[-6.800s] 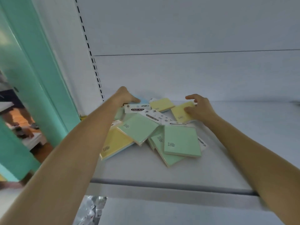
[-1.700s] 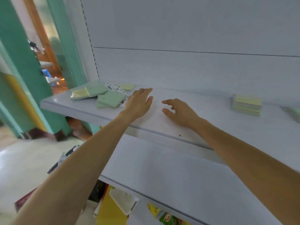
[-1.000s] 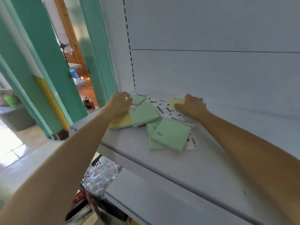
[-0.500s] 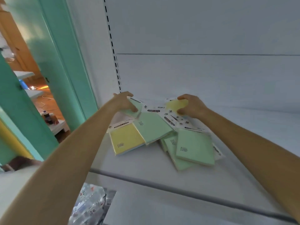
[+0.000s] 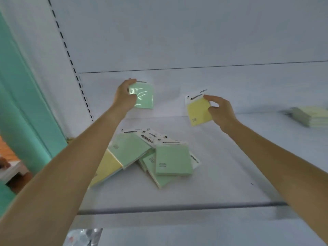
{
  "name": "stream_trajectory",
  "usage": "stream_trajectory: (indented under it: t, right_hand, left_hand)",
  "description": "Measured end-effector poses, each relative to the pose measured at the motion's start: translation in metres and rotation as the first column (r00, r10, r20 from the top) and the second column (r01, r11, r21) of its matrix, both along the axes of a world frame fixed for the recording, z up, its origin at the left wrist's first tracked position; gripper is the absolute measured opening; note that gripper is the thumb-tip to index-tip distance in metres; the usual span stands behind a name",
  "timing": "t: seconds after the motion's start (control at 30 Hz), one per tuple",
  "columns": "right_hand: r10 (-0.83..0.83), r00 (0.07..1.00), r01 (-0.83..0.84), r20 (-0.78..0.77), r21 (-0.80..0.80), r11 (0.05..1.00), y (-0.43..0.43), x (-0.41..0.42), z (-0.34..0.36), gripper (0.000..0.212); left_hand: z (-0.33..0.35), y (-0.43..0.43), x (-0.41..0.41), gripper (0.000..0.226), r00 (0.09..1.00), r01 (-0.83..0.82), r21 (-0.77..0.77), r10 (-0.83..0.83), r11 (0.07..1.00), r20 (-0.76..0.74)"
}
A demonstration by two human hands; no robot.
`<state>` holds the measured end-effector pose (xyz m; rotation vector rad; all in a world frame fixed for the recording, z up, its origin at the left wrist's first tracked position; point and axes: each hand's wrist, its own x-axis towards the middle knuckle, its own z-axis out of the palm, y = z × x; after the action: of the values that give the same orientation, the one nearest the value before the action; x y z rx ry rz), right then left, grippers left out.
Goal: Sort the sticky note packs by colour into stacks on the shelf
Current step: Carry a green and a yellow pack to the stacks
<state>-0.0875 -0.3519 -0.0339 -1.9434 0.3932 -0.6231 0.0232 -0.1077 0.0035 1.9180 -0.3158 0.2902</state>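
Observation:
My left hand (image 5: 125, 97) holds a green sticky note pack (image 5: 144, 97) up in the air above the pile. My right hand (image 5: 221, 110) grips a yellow sticky note pack (image 5: 197, 110) by its right edge, also lifted off the shelf. Below them a loose pile of packs (image 5: 152, 155) lies on the white shelf (image 5: 221, 174): several green ones overlapping, a yellow pack (image 5: 108, 167) at the pile's left partly under my left forearm. A stack of yellow packs (image 5: 310, 116) sits far right on the shelf, blurred.
The white back panel (image 5: 195, 41) rises behind the shelf, with a slotted upright (image 5: 71, 63) at its left. A teal door frame (image 5: 26, 103) stands left of the shelving. A lower shelf (image 5: 195, 235) shows below the front edge, with clear plastic wrap (image 5: 83, 237) beside it.
Both hands have lifted off the pile, the left raising a green pack, the right a yellow pack. The view has tilted so the yellow stack at far right shows again.

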Motion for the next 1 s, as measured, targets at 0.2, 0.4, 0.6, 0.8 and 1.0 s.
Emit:
stream_trajectory:
  t: [0.2, 0.4, 0.6, 0.8, 1.0]
  right_hand:
    - [-0.111, 0.994, 0.112, 0.013, -0.047, 0.993, -0.083, -0.073, -0.005, 0.057]
    - [-0.221, 0.975, 0.219, -0.004, -0.109, 0.970, -0.196, -0.171, -0.014, 0.058]
    - [-0.230, 0.971, 0.224, -0.060, -0.096, 0.970, -0.293, -0.241, -0.030, 0.060]
    - [-0.199, 0.980, 0.198, 0.028, 0.032, 0.980, -0.342, -0.238, -0.026, 0.062]
    - [-0.188, 0.982, 0.188, 0.006, 0.013, 0.982, -0.351, -0.189, -0.003, 0.055]
  left_hand:
    - [-0.004, -0.115, -0.041, 0.050, 0.982, 0.188, 0.107, -0.184, 0.976, -0.048]
    - [-0.011, -0.250, -0.112, 0.049, 0.958, 0.288, 0.050, -0.287, 0.956, -0.026]
    - [-0.032, -0.350, -0.179, 0.049, 0.966, 0.255, -0.022, -0.256, 0.967, -0.022]
    - [-0.042, -0.395, -0.206, 0.043, 0.993, 0.111, -0.069, -0.113, 0.991, -0.035]
    - [-0.055, -0.414, -0.196, 0.043, 0.999, 0.023, -0.173, -0.030, 0.985, -0.040]
